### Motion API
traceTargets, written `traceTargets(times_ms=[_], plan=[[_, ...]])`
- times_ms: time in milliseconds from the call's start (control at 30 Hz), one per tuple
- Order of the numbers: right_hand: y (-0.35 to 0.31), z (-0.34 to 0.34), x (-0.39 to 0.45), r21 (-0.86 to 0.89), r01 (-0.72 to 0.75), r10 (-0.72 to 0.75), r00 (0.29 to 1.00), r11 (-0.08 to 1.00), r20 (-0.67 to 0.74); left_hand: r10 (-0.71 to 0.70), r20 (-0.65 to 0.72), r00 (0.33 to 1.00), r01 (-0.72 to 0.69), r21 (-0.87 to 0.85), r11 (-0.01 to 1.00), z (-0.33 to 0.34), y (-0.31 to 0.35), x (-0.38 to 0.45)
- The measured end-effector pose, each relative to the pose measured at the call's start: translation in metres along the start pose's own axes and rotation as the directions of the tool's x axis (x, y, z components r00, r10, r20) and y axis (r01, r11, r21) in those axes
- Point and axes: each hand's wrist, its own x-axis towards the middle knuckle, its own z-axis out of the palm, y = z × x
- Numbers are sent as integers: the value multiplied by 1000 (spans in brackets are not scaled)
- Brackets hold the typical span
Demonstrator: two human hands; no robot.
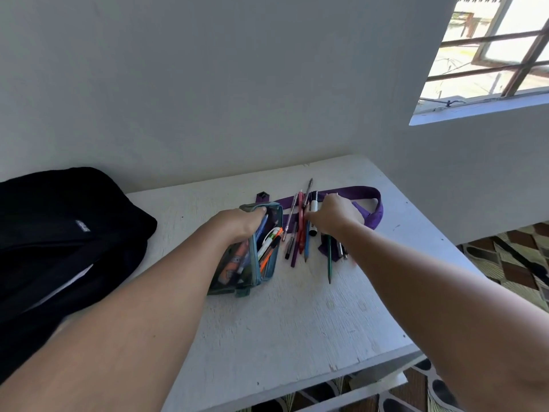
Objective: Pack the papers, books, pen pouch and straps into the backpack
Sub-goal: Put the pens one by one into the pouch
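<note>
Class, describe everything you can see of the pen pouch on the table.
The pen pouch is a teal-edged case with see-through mesh sides, apparently soft fabric. It lies on the white table, unzipped and gaping along its top, already holding pens and markers, among them orange, white and blue ones. The left hand grips its far end, fingers curled over the rim. Loose pens lie beside it on its right, the black backpack to its left.

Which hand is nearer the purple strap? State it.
Right. The right hand lies over the purple strap among the loose pens; the left hand grips the pen pouch beside it.
</note>
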Motion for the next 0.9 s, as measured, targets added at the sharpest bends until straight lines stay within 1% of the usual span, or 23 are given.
traceTargets(times_ms=[67, 167, 200, 300, 367, 433, 467, 500, 533, 567, 600, 633, 667, 733, 800, 900], plan=[[-1, -1, 0, -22, 0, 0, 1000, 1000, 16, -3, 1, 1000, 3, -9, 1000, 0, 1, 0], [-6, 0, -4, -122, 38, -35, 999, 992, 26, -13, 7, 1000, 13, -22, 1000, 0, 2, -1], [-7, 0, -5, -131, 46, -42, 999, 990, 34, -14, 8, 1000, 14, -21, 1000, 0, 3, -1], [-5, -4, -8, -58, 27, -24, 998, 998, 54, -14, 1, 1000, 14, -14, 1000, 0, 2, -1], [-3, -9, -10, 29, 21, -22, 999, 999, 46, -17, 4, 1000, 17, -23, 1000, 0, 2, -1], [-5, -14, -13, 142, 64, -63, 998, 988, -13, -20, 6, 1000, 20, -42, 999, -1, 2, -1], [-9, -15, -16, 251, 85, -76, 996, 964, -44, -25, 10, 1000, 25, -55, 998, -1, 2, 1], [-14, -15, -21, 409, 91, -79, 996, 908, -45, -32, 15, 999, 33, -71, 997, -1, 1, 3], [-21, -15, -26, 566, 61, -78, 997, 822, 6, -38, 19, 999, 39, -86, 995, -2, 0, 5], [-28, -13, -33, 673, 2, -97, 990, 739, 103, -43, 20, 999, 45, -107, 993, -2, -1, 7], [-35, -10, -40, 715, -52, -146, 966, 697, 212, -48, 21, 999, 50, -129, 990, -3, -3, 9], [-42, -5, -49, 703, -79, -203, 929, 707, 309, -49, 26, 998, 53, -152, 987, -6, -4, 11], [-49, 1, -57, 659, -75, -250, 889, 748, 385, -47, 33, 998, 53, -177, 983, -8, -6, 12], [-58, 16, -70, 548, -1, -307, 828, 836, 470, -45, 50, 998, 55, -206, 977, -13, -12, 15], [-63, 27, -76, 475, 95, -337, 824, 875, 455, -48, 61, 997, 62, -252, 966, -15, -21, 22], [-64, 30, -79, 355, 270, -387, 865, 895, 318, -53, 62, 997, 70, -321, 945, -17, -30, 18]])
